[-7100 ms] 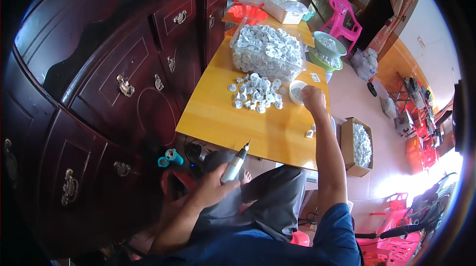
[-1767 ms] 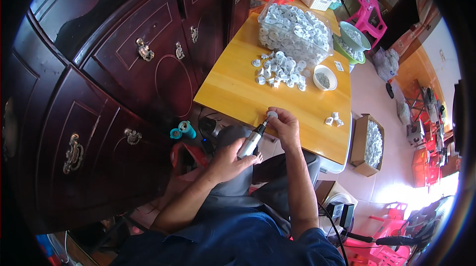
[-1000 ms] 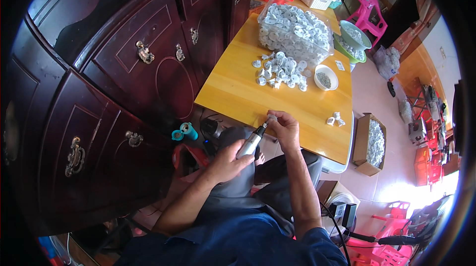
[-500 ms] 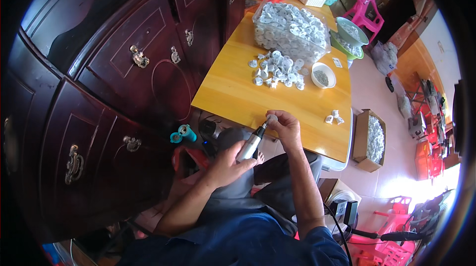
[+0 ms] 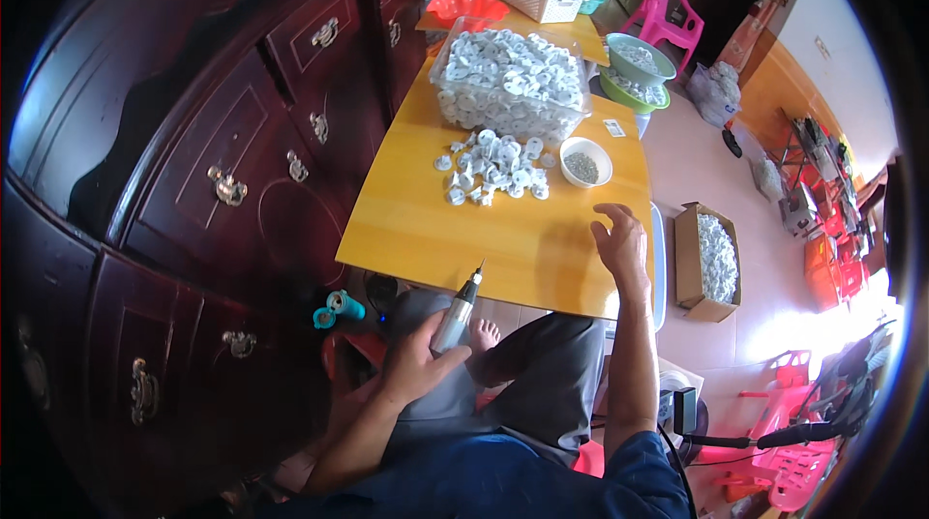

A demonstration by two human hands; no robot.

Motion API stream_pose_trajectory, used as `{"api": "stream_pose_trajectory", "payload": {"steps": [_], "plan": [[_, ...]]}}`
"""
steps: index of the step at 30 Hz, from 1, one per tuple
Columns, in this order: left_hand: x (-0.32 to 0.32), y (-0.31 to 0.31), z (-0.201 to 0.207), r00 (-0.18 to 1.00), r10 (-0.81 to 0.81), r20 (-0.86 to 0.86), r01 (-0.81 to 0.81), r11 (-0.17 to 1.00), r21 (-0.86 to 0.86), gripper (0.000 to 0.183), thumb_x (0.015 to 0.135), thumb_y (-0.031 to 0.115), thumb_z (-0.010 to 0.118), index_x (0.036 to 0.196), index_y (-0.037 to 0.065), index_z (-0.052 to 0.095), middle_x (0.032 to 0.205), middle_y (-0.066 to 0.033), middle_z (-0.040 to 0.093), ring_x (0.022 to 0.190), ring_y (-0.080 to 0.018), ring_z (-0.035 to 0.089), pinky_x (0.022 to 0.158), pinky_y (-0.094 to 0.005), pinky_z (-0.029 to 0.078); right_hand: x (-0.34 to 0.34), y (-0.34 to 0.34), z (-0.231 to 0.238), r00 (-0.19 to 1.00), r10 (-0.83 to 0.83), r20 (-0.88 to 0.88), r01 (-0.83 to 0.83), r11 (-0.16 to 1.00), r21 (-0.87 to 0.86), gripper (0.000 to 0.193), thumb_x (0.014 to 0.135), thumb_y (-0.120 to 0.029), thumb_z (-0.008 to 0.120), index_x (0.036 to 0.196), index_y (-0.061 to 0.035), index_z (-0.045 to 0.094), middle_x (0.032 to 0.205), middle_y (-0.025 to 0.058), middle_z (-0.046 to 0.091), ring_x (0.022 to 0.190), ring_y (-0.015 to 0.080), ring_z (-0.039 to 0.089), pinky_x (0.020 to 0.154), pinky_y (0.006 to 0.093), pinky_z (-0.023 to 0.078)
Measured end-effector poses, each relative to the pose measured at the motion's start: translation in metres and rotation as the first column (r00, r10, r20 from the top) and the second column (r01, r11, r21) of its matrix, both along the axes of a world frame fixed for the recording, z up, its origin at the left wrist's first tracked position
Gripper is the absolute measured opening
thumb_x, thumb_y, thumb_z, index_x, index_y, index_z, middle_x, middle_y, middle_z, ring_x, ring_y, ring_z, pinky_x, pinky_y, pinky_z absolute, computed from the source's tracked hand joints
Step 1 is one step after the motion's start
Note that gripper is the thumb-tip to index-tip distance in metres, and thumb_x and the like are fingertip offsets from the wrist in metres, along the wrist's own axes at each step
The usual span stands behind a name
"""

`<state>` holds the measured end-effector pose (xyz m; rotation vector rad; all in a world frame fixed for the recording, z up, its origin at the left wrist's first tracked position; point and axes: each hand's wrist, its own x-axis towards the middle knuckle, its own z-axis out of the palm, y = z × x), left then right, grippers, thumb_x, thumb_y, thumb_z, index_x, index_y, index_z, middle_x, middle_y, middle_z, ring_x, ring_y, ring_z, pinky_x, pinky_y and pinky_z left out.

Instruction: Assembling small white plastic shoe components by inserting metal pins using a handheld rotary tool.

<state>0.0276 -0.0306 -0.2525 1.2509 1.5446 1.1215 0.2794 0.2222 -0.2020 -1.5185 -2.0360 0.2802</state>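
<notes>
My left hand (image 5: 426, 364) is wrapped round a silver and black electric screwdriver (image 5: 455, 319), held over my lap at the table's near edge. Its thin bit points up and away, with nothing on the tip. Over the right side of the wooden table (image 5: 406, 229) is my right hand (image 5: 622, 243), its fingers curled but apart, with no piece visible in them. The hand covers the spot beneath it. Farther back lies a loose pile of small white plastic pieces (image 5: 495, 166), beside a white bowl (image 5: 602, 163) of tiny grey metal parts, seemingly screws.
A clear bin (image 5: 450, 118) heaped with white pieces stands at the table's back. Dark drawers (image 5: 213, 151) line the left. On the floor at right is a cardboard box (image 5: 687, 258) of white pieces. Basins (image 5: 658, 98) and a pink chair (image 5: 668, 6) stand at far right.
My right hand has left the screwdriver tip and moved right over the table, where a few white pieces lay. The piece at the tip is gone from there. My view has shifted right.
</notes>
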Motion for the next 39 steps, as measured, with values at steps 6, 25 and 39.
{"api": "stream_pose_trajectory", "payload": {"steps": [6,25,39], "plan": [[-0.003,0.042,0.002,0.994,0.043,-0.096,-0.025,0.983,0.18,0.053,0.08,0.02,0.073,0.124,-0.002,0.055,0.093,-0.0138,0.069,0.092,-0.0202,0.067,0.082,-0.0339,0.051,-0.017,0.055,0.014,0.998,0.045,-0.037,-0.046,0.999,-0.028,0.021,0.08,-0.011,0.068,0.101,-0.0073,0.071,0.1,0.0162,0.069,0.093,0.0342,0.066,0.083,0.0421,0.052],[-0.013,0.057,-0.022,0.995,-0.007,0.1,-0.018,0.968,0.249,0.067,0.077,0.011,0.074,0.136,-0.001,0.046,0.092,-0.0059,0.065,0.083,-0.0129,0.064,0.08,-0.0295,0.051,-0.054,0.164,-0.02,0.883,0.09,0.461,0.038,0.965,-0.26,0.021,0.078,-0.022,0.069,0.095,-0.0117,0.073,0.101,0.0126,0.071,0.097,0.0302,0.068,0.082,0.0413,0.054],[-0.006,0.068,0.004,1.0,-0.005,0.009,0.002,0.96,0.281,0.062,0.079,0.013,0.074,0.132,-0.003,0.048,0.084,-0.0035,0.062,0.077,-0.0122,0.06,0.075,-0.027,0.049,-0.037,0.156,-0.014,0.97,0.09,0.224,-0.045,0.979,-0.2,0.02,0.077,-0.019,0.066,0.094,-0.0121,0.072,0.091,0.0151,0.071,0.088,0.0328,0.069,0.077,0.044,0.054]]}}
